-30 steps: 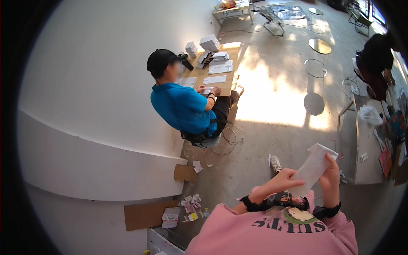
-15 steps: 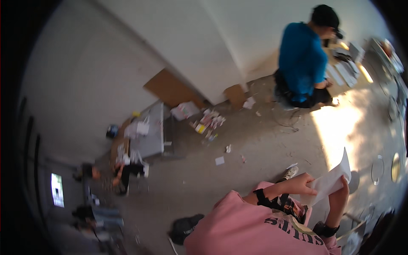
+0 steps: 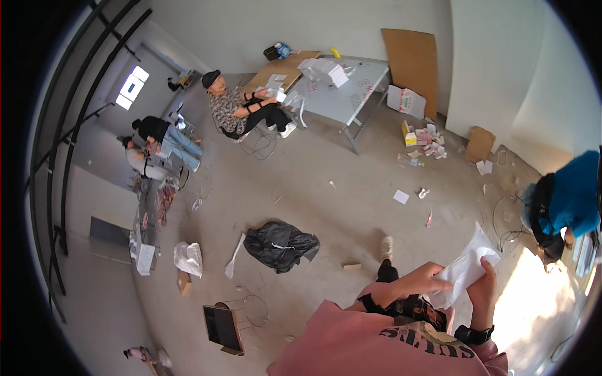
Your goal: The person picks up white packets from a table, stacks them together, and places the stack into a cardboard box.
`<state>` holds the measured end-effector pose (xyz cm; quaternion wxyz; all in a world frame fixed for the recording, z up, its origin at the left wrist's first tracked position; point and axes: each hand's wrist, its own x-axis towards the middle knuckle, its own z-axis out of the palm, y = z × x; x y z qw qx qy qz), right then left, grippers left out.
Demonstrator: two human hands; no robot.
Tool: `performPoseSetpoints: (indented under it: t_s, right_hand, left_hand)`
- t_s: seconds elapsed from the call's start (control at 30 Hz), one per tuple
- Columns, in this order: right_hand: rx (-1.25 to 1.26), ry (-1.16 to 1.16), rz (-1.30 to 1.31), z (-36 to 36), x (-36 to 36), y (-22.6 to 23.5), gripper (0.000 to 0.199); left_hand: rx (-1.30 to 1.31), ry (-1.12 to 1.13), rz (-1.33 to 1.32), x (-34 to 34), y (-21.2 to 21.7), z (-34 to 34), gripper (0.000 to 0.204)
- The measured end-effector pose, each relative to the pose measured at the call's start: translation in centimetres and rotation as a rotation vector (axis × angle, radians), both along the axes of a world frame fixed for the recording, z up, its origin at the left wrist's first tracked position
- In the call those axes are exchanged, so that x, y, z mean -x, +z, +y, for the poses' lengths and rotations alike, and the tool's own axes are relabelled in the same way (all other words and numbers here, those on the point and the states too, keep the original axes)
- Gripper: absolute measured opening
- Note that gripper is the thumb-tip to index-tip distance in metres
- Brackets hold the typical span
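A thin white sheet (image 3: 469, 258), creased and pointed at its upper corner, is held up in front of my body; I cannot tell whether it is paper or plastic. My left hand (image 3: 433, 280) grips its left edge, the fingers partly behind it. On the opposite side, my right hand (image 3: 484, 285) pinches the sheet along its right edge. Dark bands (image 3: 475, 335) circle both wrists. Below the hands is the front of my pink top (image 3: 357, 341), and one of my shoes (image 3: 387, 247) shows on the floor beyond.
A black plastic bag (image 3: 279, 245) and a toppled stool (image 3: 222, 329) lie on the floor at left. A grey table (image 3: 351, 103) with a white stack stands at the back, a seated person (image 3: 235, 109) beside it. Another person in blue (image 3: 574, 197) sits at right. Litter (image 3: 429, 141) lies near the wall.
My view has swung left, so the person in blue has shifted to the right edge and the grey table has come into fuller view. Both hands still hold the sheet, now more creased.
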<state>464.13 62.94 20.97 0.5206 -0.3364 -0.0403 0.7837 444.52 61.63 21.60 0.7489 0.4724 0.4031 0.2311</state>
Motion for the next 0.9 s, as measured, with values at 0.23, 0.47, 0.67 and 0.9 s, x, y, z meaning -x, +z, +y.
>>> performPoseSetpoints:
  t_s: [0.23,0.47,0.67,0.9]
  right_hand:
    - [0.118,0.138,-0.049,8.0,13.8,-2.7,0.032]
    - [0.085,0.329,-0.051,14.8,27.6,-0.7,0.032]
    - [0.030,0.578,-0.031,19.1,34.6,-0.3,0.032]
    - [-0.097,0.772,-0.174,27.6,38.9,-0.4,0.030]
  left_hand:
    - [-0.054,0.149,-0.052,13.4,-1.0,5.3,0.028]
    - [-0.006,0.371,0.008,25.4,-0.3,9.3,0.029]
    - [0.037,0.621,-0.007,32.8,-1.3,12.7,0.026]
    - [-0.001,0.989,-0.031,42.3,-0.2,18.6,0.023]
